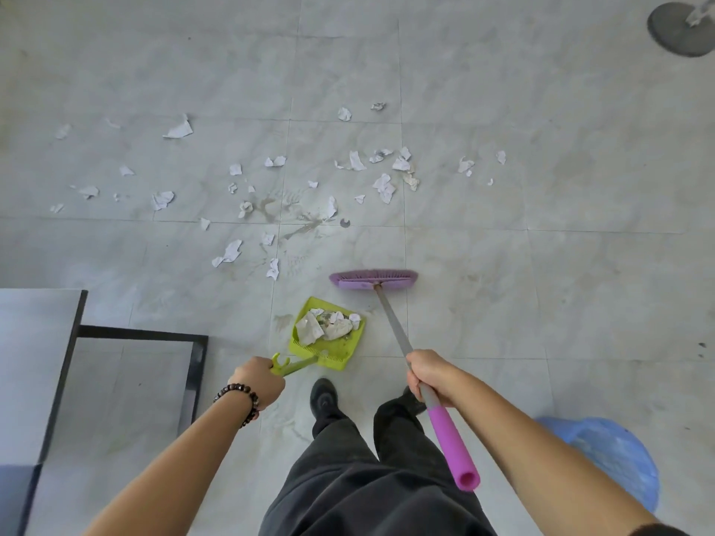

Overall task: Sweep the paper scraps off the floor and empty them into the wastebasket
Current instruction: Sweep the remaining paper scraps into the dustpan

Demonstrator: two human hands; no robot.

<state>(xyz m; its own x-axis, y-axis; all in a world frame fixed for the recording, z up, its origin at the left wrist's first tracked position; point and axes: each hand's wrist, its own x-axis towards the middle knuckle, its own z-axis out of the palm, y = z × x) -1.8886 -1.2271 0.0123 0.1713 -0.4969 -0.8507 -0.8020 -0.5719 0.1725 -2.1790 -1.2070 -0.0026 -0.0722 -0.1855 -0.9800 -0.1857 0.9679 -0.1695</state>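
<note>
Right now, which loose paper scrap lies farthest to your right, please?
The small white scrap, sitting alone; every other piece lies left of it.

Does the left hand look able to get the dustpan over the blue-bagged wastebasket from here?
Probably not without turning. The left hand holds the dustpan in front; the wastebasket sits far right, with the right hand and broom between.

Indoors here, office or home room, hard to call. Pale marble-look tiled floor (541, 303), white desk (31, 361) on a black frame (139, 336), round grey stand base (673, 32) at top right.
</note>
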